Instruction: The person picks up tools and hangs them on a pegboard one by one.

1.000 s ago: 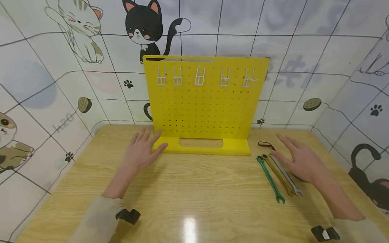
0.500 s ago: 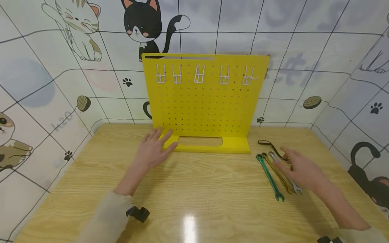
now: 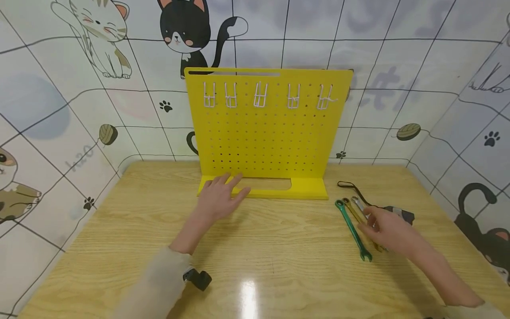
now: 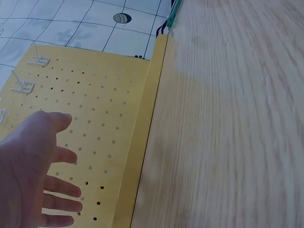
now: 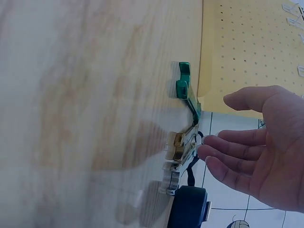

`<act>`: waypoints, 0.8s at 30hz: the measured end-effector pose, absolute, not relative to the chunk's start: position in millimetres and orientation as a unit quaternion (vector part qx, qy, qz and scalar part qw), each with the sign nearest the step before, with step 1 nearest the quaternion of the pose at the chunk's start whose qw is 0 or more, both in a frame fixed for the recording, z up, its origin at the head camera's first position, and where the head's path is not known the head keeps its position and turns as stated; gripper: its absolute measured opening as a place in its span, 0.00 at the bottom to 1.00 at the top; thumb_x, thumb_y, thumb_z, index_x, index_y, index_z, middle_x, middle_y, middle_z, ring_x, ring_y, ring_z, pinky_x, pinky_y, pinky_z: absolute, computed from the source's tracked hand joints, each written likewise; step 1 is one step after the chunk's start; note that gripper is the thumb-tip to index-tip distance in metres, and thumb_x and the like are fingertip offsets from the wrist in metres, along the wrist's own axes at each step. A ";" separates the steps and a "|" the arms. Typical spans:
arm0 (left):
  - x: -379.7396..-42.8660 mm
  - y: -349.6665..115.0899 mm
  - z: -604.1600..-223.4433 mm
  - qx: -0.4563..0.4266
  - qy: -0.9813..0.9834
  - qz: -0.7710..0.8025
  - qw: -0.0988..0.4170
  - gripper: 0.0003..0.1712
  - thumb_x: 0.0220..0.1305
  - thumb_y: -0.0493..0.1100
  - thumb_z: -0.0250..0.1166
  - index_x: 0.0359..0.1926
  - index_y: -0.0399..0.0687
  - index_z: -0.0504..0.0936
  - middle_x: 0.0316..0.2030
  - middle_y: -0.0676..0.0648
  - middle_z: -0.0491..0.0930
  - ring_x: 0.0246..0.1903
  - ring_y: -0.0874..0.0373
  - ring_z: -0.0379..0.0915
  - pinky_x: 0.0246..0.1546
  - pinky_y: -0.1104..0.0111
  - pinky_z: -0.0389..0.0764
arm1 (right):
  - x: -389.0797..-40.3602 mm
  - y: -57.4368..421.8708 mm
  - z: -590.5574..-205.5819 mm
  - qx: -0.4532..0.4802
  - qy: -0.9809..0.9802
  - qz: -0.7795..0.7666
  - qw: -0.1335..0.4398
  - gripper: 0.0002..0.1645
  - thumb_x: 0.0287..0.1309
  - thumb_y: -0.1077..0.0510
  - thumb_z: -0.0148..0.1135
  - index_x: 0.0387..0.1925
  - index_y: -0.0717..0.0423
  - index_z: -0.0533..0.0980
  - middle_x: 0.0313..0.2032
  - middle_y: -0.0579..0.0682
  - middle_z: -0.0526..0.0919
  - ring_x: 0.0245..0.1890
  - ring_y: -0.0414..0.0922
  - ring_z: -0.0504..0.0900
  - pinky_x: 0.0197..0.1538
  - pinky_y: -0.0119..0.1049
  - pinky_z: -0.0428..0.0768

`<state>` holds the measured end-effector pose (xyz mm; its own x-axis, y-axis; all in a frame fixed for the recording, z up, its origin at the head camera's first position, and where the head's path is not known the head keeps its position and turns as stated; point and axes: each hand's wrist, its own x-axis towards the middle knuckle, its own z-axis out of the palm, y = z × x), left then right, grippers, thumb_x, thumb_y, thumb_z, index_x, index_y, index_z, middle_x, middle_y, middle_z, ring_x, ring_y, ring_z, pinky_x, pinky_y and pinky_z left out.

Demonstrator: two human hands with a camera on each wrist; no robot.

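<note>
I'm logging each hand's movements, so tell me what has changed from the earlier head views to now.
The left hand moved right along the yellow pegboard. The right hand drew back toward the person, uncovering what looks like a tape measure. Nothing was taken hold of or let go. The green wrench, gold wrench, silver wrench and the pegboard's white hooks stayed put.

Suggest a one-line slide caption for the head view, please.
Left hand near a yellow pegboard, right hand over three wrenches on a wooden table.
</note>
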<state>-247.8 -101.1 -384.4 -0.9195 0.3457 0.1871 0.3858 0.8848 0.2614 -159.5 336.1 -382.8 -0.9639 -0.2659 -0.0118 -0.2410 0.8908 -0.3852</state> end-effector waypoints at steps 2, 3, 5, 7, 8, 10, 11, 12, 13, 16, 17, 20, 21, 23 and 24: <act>-248.1 -94.0 -385.5 -0.191 -0.968 -0.151 0.065 0.41 0.74 0.71 0.43 0.74 0.52 0.67 0.69 0.38 0.69 0.67 0.38 0.64 0.64 0.41 0.65 | -158.0 335.3 -384.5 -0.129 0.971 -0.198 0.040 0.28 0.70 0.49 0.63 0.55 0.71 0.72 0.32 0.46 0.81 0.24 0.37 0.76 0.28 0.36 0.77; -248.0 -90.3 -385.9 -0.192 -0.967 -0.154 0.065 0.41 0.74 0.71 0.43 0.74 0.52 0.68 0.68 0.38 0.70 0.66 0.38 0.65 0.64 0.42 0.66 | -157.5 335.2 -385.5 -0.130 0.970 -0.202 0.044 0.26 0.70 0.49 0.63 0.53 0.70 0.73 0.31 0.45 0.80 0.22 0.36 0.75 0.27 0.36 0.76; -247.7 -82.7 -386.6 -0.196 -0.966 -0.157 0.063 0.41 0.74 0.71 0.43 0.72 0.51 0.70 0.66 0.40 0.72 0.65 0.38 0.67 0.64 0.42 0.66 | -156.2 334.7 -387.6 -0.130 0.969 -0.206 0.048 0.24 0.70 0.49 0.62 0.51 0.68 0.73 0.28 0.43 0.78 0.20 0.36 0.74 0.26 0.35 0.74; -246.8 -75.1 -387.4 -0.200 -0.965 -0.159 0.062 0.40 0.74 0.71 0.44 0.71 0.51 0.71 0.65 0.41 0.74 0.64 0.39 0.68 0.63 0.43 0.67 | -155.2 334.2 -389.3 -0.125 0.968 -0.213 0.053 0.23 0.70 0.48 0.62 0.50 0.66 0.73 0.26 0.43 0.76 0.19 0.37 0.73 0.25 0.34 0.73; -246.3 -71.5 -387.9 -0.203 -0.964 -0.160 0.062 0.39 0.74 0.71 0.44 0.71 0.52 0.71 0.64 0.41 0.74 0.64 0.39 0.68 0.63 0.43 0.67 | -154.8 334.1 -390.3 -0.124 0.967 -0.216 0.055 0.23 0.70 0.48 0.63 0.49 0.66 0.73 0.26 0.43 0.76 0.19 0.37 0.72 0.25 0.34 0.73; -245.1 -64.6 -388.6 -0.207 -0.962 -0.166 0.057 0.39 0.74 0.71 0.45 0.72 0.52 0.70 0.64 0.41 0.74 0.64 0.39 0.67 0.64 0.43 0.67 | -154.2 334.2 -392.4 -0.128 0.965 -0.221 0.059 0.23 0.69 0.48 0.63 0.48 0.66 0.73 0.26 0.43 0.76 0.20 0.37 0.72 0.25 0.34 0.73; -244.5 -61.2 -389.0 -0.209 -0.962 -0.168 0.054 0.39 0.74 0.70 0.46 0.72 0.52 0.70 0.64 0.40 0.73 0.64 0.39 0.67 0.64 0.43 0.67 | -154.0 333.9 -393.7 -0.129 0.965 -0.222 0.061 0.22 0.69 0.48 0.64 0.47 0.65 0.73 0.26 0.44 0.76 0.20 0.37 0.73 0.24 0.34 0.73; -244.2 -57.9 -389.9 -0.211 -0.962 -0.168 0.051 0.39 0.74 0.70 0.46 0.72 0.52 0.69 0.64 0.40 0.73 0.65 0.38 0.67 0.64 0.43 0.67 | -153.8 333.5 -395.0 -0.129 0.965 -0.221 0.063 0.22 0.68 0.48 0.64 0.46 0.65 0.74 0.26 0.43 0.76 0.20 0.37 0.72 0.24 0.33 0.73; -243.8 -54.6 -390.8 -0.214 -0.961 -0.168 0.049 0.39 0.74 0.70 0.46 0.72 0.52 0.69 0.64 0.40 0.73 0.64 0.38 0.67 0.64 0.43 0.67 | -153.7 333.3 -396.5 -0.131 0.965 -0.218 0.064 0.21 0.67 0.48 0.65 0.45 0.64 0.74 0.25 0.43 0.75 0.20 0.37 0.72 0.24 0.33 0.73; -243.2 -44.4 -393.1 -0.220 -0.960 -0.168 0.040 0.39 0.74 0.70 0.45 0.73 0.51 0.69 0.64 0.39 0.73 0.63 0.37 0.68 0.63 0.43 0.68 | -152.7 332.0 -400.0 -0.132 0.967 -0.209 0.067 0.21 0.66 0.47 0.67 0.43 0.61 0.75 0.24 0.43 0.74 0.20 0.37 0.70 0.24 0.33 0.71; -243.1 -41.1 -394.3 -0.222 -0.960 -0.166 0.039 0.39 0.74 0.70 0.44 0.73 0.51 0.68 0.64 0.38 0.73 0.63 0.36 0.69 0.62 0.43 0.70 | -152.2 331.4 -400.7 -0.131 0.968 -0.205 0.067 0.21 0.65 0.46 0.67 0.42 0.61 0.76 0.24 0.42 0.73 0.19 0.37 0.70 0.23 0.33 0.70; -242.0 -31.2 -396.4 -0.226 -0.959 -0.166 0.034 0.40 0.74 0.71 0.43 0.73 0.51 0.68 0.63 0.38 0.73 0.61 0.37 0.71 0.57 0.43 0.75 | -150.3 329.9 -401.3 -0.127 0.971 -0.193 0.066 0.20 0.65 0.46 0.67 0.40 0.59 0.76 0.23 0.43 0.71 0.18 0.37 0.68 0.22 0.33 0.67; -241.4 -28.0 -396.9 -0.227 -0.959 -0.167 0.032 0.40 0.74 0.71 0.43 0.73 0.51 0.68 0.63 0.38 0.73 0.61 0.37 0.71 0.56 0.43 0.75 | -149.8 329.1 -401.1 -0.123 0.972 -0.188 0.066 0.19 0.64 0.45 0.68 0.40 0.58 0.76 0.22 0.42 0.71 0.18 0.37 0.68 0.22 0.32 0.66; -240.3 -21.5 -397.6 -0.228 -0.959 -0.165 0.028 0.40 0.74 0.71 0.43 0.73 0.51 0.68 0.63 0.38 0.74 0.61 0.37 0.71 0.57 0.44 0.75 | -148.8 328.1 -400.1 -0.125 0.973 -0.181 0.063 0.19 0.64 0.45 0.68 0.38 0.57 0.75 0.22 0.43 0.70 0.18 0.38 0.67 0.22 0.32 0.65; -239.7 -18.1 -397.8 -0.230 -0.959 -0.164 0.027 0.40 0.74 0.71 0.43 0.73 0.51 0.68 0.63 0.38 0.74 0.61 0.37 0.71 0.58 0.44 0.74 | -148.6 327.7 -399.6 -0.125 0.974 -0.178 0.063 0.18 0.64 0.46 0.68 0.38 0.57 0.75 0.22 0.43 0.70 0.18 0.38 0.67 0.22 0.33 0.65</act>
<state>-239.7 -18.1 -397.8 -0.8927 0.4323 0.1271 0.4499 0.8402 0.3027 -148.6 327.7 -399.6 -0.9607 -0.2666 -0.0773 -0.2222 0.9054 -0.3617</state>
